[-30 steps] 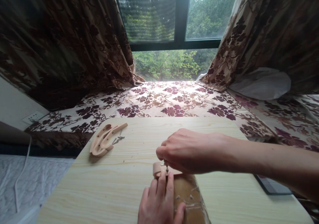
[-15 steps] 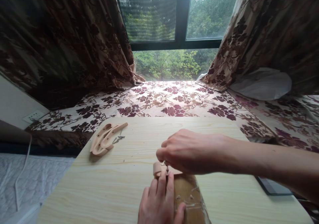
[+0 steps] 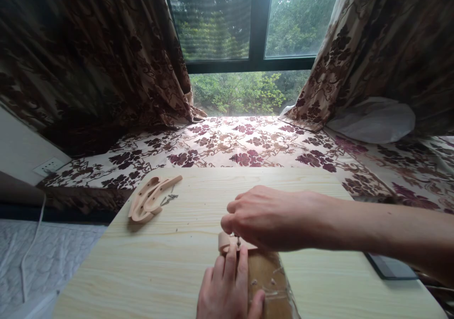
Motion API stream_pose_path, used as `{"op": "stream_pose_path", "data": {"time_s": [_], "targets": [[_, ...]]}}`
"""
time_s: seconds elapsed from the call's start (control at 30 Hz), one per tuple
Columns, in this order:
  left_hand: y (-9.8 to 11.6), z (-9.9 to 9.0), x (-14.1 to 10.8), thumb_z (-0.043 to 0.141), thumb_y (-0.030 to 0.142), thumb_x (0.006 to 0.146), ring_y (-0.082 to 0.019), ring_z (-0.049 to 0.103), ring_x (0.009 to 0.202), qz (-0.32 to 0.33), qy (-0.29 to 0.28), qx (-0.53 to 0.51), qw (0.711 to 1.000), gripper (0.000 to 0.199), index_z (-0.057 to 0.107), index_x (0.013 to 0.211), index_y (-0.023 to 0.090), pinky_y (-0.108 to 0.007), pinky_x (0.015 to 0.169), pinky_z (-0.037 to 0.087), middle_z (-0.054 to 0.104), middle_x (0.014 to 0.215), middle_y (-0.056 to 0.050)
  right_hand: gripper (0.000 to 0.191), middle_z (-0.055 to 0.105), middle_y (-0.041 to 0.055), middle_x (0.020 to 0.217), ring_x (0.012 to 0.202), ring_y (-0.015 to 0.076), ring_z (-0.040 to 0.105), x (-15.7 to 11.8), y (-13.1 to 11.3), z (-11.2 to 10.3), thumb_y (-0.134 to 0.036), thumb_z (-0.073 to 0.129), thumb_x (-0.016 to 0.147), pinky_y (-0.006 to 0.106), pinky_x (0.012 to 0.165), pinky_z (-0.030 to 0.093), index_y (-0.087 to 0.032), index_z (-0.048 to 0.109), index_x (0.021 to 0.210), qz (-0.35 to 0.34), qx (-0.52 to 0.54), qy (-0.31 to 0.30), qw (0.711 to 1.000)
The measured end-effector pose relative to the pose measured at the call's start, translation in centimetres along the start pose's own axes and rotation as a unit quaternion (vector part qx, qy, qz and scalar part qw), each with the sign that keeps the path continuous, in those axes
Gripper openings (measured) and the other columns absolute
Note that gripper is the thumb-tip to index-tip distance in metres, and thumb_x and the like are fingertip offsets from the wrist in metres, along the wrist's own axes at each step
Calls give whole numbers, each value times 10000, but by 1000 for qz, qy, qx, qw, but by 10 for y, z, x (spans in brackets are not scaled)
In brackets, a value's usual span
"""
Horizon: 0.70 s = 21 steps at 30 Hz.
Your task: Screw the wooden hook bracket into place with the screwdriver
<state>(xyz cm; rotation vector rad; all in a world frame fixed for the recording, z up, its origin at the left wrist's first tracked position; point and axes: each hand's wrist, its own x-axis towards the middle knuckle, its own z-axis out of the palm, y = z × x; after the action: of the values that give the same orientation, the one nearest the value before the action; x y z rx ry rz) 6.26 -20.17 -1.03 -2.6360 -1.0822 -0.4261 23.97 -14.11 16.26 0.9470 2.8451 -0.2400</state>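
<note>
A curved piece of light wood (image 3: pixel 223 241) lies at the far end of a worn brown block (image 3: pixel 267 279). My left hand (image 3: pixel 225 286) rests on the block with its fingers spread, the fingertips touching the near edge of the wood piece. Above it, my right hand (image 3: pixel 257 217) is closed round a small metal tool (image 3: pixel 239 241), whose thin shaft points down at the wood between my left fingertips. The upper part of the tool is hidden in my fist.
Several curved wooden pieces (image 3: pixel 147 205) sit at the table's left, beside a small heap of screws (image 3: pixel 171 198). A dark flat device (image 3: pixel 392 267) lies under my right forearm. Beyond the table (image 3: pixel 142 267) are flowered cloth (image 3: pixel 227 142) and a window.
My right hand has turned slightly and its fingers have shifted a little round the tool. My left hand and the wood stay in place.
</note>
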Motion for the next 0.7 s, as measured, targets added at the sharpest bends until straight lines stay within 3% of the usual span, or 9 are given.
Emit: {"op": "stream_pose_path", "data": {"time_s": [0.27, 0.5, 0.7], "targets": [[-1, 2, 0, 471, 493, 873, -219, 611, 975, 1, 1, -2, 1000, 556, 499, 1299, 137, -294, 710, 504, 648, 1157, -112, 149, 632, 35, 694, 524, 117, 459, 2, 4, 10, -130, 463, 872, 268, 473, 280, -138, 601, 815, 28, -10, 30, 999], [1, -2, 0, 487, 497, 867, -219, 610, 959, -7, -9, -10, 1000, 555, 506, 1294, 143, -299, 724, 500, 640, 1165, -114, 113, 642, 36, 734, 587, 131, 507, 1, -1, 1, -106, 512, 831, 257, 490, 305, -153, 608, 795, -1, 6, -2, 1000], [1, 0, 0, 456, 519, 877, -222, 612, 955, -2, 12, 11, 1000, 557, 515, 1283, 142, -300, 700, 494, 636, 1182, -119, 133, 654, 39, 715, 546, 124, 496, 2, 2, 12, -131, 483, 860, 264, 481, 308, -133, 613, 833, 29, 2, 24, 999]]}}
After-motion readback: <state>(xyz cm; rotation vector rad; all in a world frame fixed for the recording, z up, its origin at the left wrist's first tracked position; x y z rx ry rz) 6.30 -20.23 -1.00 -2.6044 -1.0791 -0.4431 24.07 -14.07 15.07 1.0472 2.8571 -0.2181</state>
